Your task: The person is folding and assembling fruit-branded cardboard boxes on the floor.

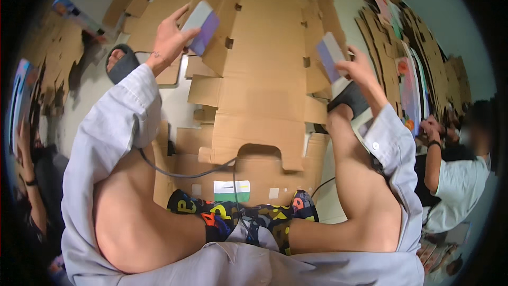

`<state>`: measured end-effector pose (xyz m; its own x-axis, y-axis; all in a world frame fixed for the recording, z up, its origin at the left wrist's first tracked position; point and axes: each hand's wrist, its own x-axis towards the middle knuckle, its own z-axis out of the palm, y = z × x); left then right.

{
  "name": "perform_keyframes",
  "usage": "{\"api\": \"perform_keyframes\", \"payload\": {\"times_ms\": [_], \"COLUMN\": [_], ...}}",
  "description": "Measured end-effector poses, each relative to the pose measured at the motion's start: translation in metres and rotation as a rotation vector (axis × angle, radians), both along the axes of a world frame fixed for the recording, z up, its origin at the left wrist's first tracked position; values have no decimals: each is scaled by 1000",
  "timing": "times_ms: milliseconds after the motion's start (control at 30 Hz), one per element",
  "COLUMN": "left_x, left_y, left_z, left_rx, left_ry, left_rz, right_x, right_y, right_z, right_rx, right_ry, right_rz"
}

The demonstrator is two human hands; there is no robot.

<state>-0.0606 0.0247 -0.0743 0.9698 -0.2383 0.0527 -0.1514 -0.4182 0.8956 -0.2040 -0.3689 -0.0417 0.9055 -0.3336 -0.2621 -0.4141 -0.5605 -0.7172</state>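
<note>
My left hand (170, 38) is raised over the cardboard at the upper left, its fingers closed on a flat white-and-purple box (205, 27). Held at its edge by my right hand (361, 68), a second flat box (329, 55) in the same two colours tilts at the upper right. The two boxes are well apart. Between and below them lies a large sheet of flattened brown cardboard (259, 74), with slots along its sides and a curved cutout near me. A white-and-green label (232, 191) shows on the cardboard nearest my lap.
A dark cable (196, 173) runs across the cardboard near my legs. Stacked cardboard (386, 47) stands along the right. A person in a white shirt (457, 185) sits at the right; another person's arm (33, 196) shows at the left. A dark slipper (123, 66) is on my left foot.
</note>
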Motion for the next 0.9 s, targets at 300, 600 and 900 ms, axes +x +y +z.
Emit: {"api": "perform_keyframes", "payload": {"times_ms": [300, 600, 900], "left_x": [-27, -34, -39], "left_y": [-39, -47, -42], "left_z": [-24, -61, -66], "left_rx": [-97, 490, 221], "left_ry": [337, 126, 529], "left_rz": [-522, -754, -611], "right_x": [-17, -22, -10], "right_y": [19, 26, 33], "right_z": [-16, -44, -80], "right_rx": [-208, 320, 254], "right_ry": [66, 220, 385], "right_rz": [271, 281, 154]}}
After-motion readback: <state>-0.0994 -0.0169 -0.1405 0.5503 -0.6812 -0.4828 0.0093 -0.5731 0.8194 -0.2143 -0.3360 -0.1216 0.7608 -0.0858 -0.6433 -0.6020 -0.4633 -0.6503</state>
